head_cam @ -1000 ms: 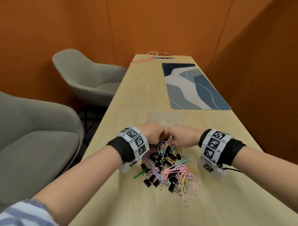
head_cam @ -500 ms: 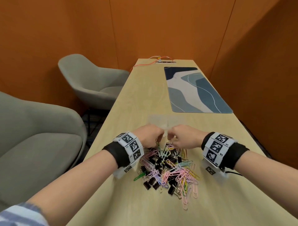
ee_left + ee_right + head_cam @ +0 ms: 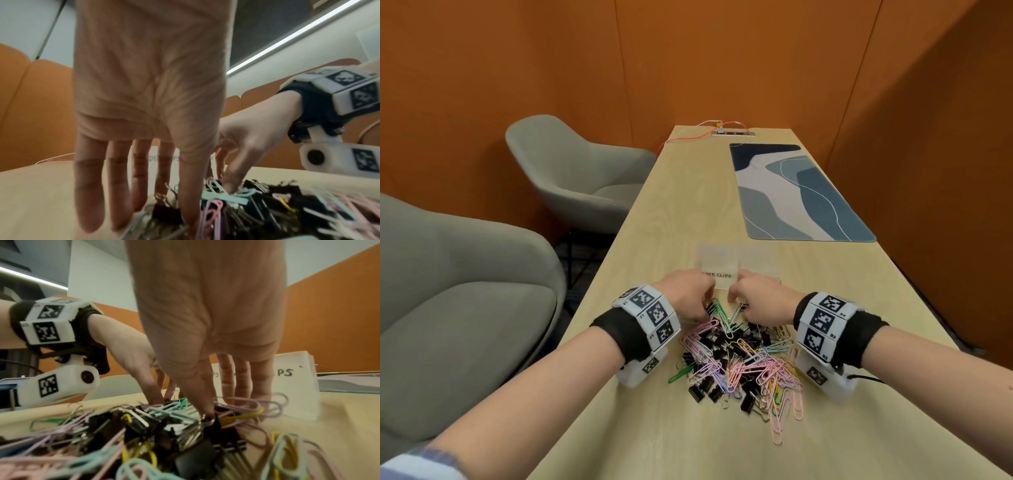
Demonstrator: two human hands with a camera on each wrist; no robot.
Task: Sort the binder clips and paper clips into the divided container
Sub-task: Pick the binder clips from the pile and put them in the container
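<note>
A mixed pile of black binder clips and coloured paper clips lies on the wooden table. Just beyond it stands the clear divided container, its left label reading "BINDER CLIPS". My left hand and right hand reach down side by side into the pile's far edge. In the left wrist view my left hand has straight fingers touching the clips. In the right wrist view my right hand pokes in, its thumb tip on a binder clip. No clip is plainly held.
A blue patterned mat lies at the far right of the table, with a power socket and orange cable at the far end. Two grey chairs stand left of the table. Orange walls close in on the right.
Both hands have dropped from the container's front edge down into the pile's far side and moved slightly apart. The label on the container now shows between them.
</note>
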